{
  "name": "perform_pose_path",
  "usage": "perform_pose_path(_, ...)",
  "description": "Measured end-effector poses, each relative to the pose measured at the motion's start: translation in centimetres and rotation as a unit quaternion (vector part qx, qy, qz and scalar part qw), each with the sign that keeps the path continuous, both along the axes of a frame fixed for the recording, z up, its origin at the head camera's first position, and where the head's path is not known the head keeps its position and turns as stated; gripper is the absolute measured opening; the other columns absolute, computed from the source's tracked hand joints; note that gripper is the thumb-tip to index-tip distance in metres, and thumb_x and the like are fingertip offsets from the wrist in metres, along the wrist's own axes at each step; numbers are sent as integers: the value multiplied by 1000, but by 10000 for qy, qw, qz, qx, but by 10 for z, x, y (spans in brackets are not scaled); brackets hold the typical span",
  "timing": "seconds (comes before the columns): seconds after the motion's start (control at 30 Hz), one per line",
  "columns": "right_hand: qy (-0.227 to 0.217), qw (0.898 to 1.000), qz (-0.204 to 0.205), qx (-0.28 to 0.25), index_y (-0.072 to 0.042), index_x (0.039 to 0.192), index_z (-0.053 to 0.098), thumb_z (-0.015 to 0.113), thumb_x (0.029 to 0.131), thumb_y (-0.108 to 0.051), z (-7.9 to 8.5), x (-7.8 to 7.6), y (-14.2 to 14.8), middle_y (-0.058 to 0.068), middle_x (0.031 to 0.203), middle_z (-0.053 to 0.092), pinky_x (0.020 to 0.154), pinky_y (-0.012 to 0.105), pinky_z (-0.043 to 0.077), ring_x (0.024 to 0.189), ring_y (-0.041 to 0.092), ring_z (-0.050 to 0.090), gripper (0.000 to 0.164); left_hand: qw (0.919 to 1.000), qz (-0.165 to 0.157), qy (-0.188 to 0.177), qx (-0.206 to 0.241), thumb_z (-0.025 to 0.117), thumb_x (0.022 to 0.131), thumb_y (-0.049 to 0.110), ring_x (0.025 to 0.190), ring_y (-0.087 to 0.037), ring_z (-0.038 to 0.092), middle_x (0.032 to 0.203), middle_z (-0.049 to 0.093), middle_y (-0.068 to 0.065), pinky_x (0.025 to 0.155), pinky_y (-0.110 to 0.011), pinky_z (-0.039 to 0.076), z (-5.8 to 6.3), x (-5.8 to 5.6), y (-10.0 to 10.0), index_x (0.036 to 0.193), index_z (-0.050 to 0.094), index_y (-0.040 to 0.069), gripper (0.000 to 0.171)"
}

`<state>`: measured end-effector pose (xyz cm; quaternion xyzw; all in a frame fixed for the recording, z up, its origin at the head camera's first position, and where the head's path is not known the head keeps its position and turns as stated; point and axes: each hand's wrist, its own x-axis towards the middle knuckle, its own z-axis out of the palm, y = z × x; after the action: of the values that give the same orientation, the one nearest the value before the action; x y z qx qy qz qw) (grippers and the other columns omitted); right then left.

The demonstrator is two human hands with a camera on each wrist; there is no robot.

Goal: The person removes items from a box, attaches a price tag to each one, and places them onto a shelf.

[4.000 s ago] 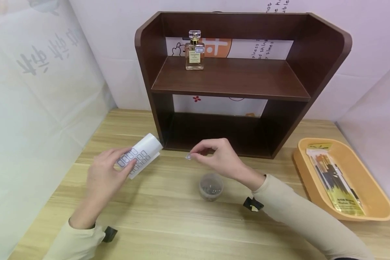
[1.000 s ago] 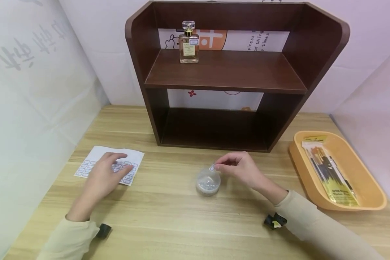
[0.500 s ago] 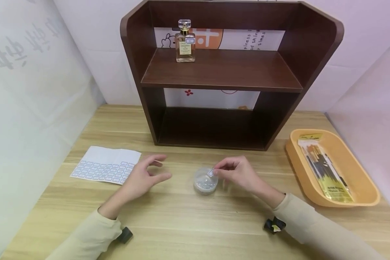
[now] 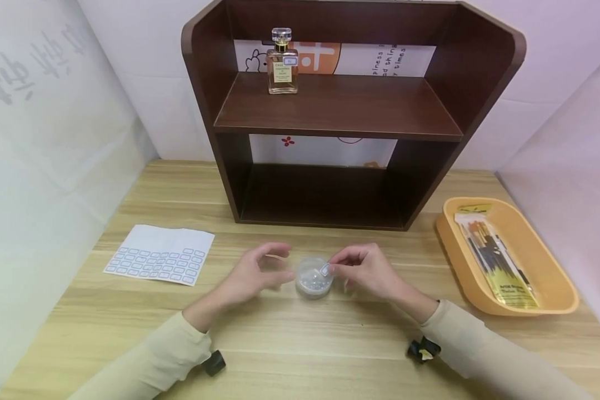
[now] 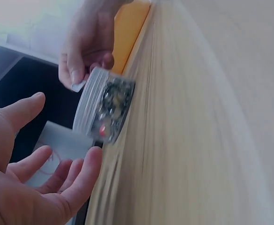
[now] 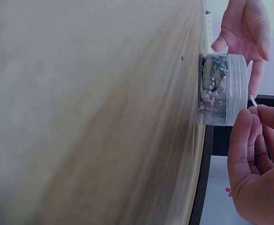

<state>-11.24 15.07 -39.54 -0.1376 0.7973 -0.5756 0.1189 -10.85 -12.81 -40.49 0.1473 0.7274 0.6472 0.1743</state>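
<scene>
A small white label sticker (image 4: 325, 269) with a blue border is pinched between the thumb and index finger of my right hand (image 4: 367, 269), over the right edge of a round clear jar (image 4: 312, 282). The jar stands on the table; in the left wrist view its ribbed transparent lid (image 5: 87, 101) is on, and small shiny beads (image 5: 114, 105) show inside. My left hand (image 4: 250, 276) is at the jar's left side, fingers spread and holding nothing; the head view does not settle whether its thumb touches the jar. The right wrist view shows the sticker (image 6: 253, 101) edge-on.
A sheet of similar labels (image 4: 167, 238) lies at the table's left. Behind stands a dark brown two-tier shelf (image 4: 340, 105), with a labelled perfume bottle (image 4: 282, 75) on its upper board. An orange basket (image 4: 550, 266) at right holds a pack of paintbrushes (image 4: 497, 261).
My left hand has let go of the label sheet, now flat on the table, and moved right to the jar. My right hand has brought the sticker down to the jar's edge.
</scene>
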Motion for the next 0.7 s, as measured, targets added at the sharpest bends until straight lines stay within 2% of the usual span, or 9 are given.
perform_pose_path(0.13, -12, 10000, -7, 90, 2, 93, 76, 78, 86, -2, -2, 0, 0, 17, 84, 72, 50, 36, 56, 59, 23, 61, 8, 9995, -131, -239, 154, 80, 86, 13, 123, -38, 54, 141, 52, -18, 81, -44, 59, -2, -1, 10, 143, 50, 3, 65)
perform_pose_path(0.3, 63, 9998, 86, 182, 1, 92, 76, 77, 87, -3, 0, 0, -1, 14, 84, 72, 50, 37, 57, 61, 28, 62, 6, 9987, -217, -385, 271, 80, 85, 10, 123, -38, 55, 139, 52, -18, 81, -44, 59, -6, -3, 19, 142, 51, 3, 64)
perform_pose_path(0.43, 118, 9994, 197, 248, 0, 92, 76, 76, 87, -2, 3, 0, -1, 12, 83, 72, 50, 39, 57, 65, 35, 63, 5, 9989, -249, -280, 291, 79, 85, 7, 118, -37, 58, 136, 55, -18, 80, -44, 60, -7, -3, 24, 141, 52, 1, 62)
perform_pose_path(0.57, 184, 9989, 321, 298, 1, 92, 75, 75, 88, 0, 6, 1, -1, 12, 83, 71, 50, 41, 57, 67, 40, 63, 4, 9996, -208, -128, 131, 80, 84, 7, 114, -33, 60, 132, 59, -14, 79, -42, 60, -8, -3, 28, 138, 55, 2, 60)
perform_pose_path(0.7, 327, 9976, 379, 477, -1, 91, 75, 75, 87, -1, 10, 1, -2, 9, 81, 71, 51, 35, 56, 65, 34, 63, 4, 9998, -128, 58, -123, 81, 83, 8, 112, -30, 61, 128, 62, -11, 82, -37, 59, -8, -3, 31, 135, 59, 3, 57)
